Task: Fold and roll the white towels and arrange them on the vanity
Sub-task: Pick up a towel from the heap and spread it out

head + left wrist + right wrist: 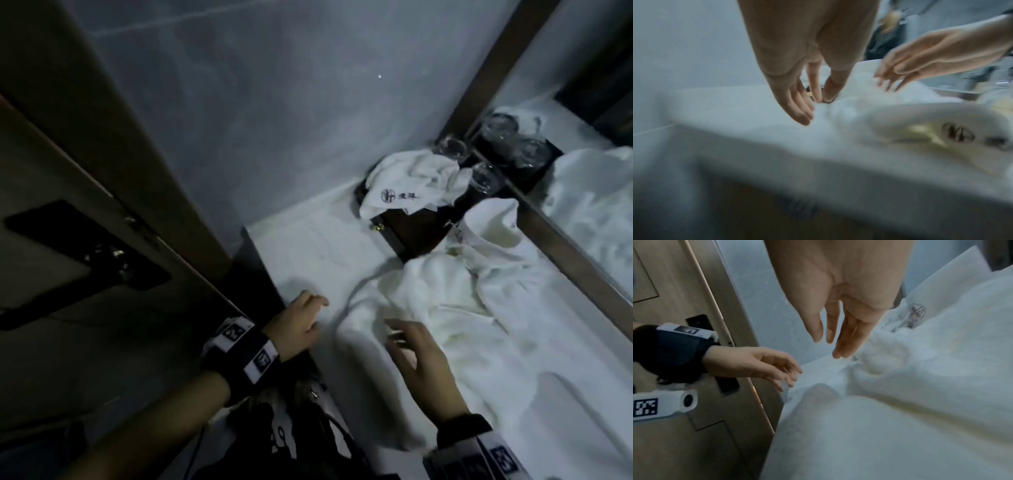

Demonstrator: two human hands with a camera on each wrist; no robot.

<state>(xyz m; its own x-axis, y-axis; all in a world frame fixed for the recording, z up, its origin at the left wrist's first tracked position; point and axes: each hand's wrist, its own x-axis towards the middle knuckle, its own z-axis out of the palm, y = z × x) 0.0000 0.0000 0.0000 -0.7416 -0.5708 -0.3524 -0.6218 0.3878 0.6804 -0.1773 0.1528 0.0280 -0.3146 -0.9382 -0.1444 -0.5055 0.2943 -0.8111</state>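
Note:
A large crumpled white towel (462, 318) lies spread over the white vanity top (308, 246), also seen in the wrist views (859, 116) (920, 369). A smaller white towel with a dark logo (407, 185) is heaped on a dark tray (421, 233) at the back. My left hand (301, 322) hovers at the vanity's left edge, fingers relaxed (803, 112), holding nothing. My right hand (414, 356) hangs just above the big towel's near left part, fingers straight and spread (838, 352), empty.
Clear drinking glasses (486, 178) stand on the dark tray beside a mirror (582, 212) with a dark frame on the right. A wooden door (85, 240) with a black lock plate stands at the left. A grey tiled wall (257, 120) is behind the vanity.

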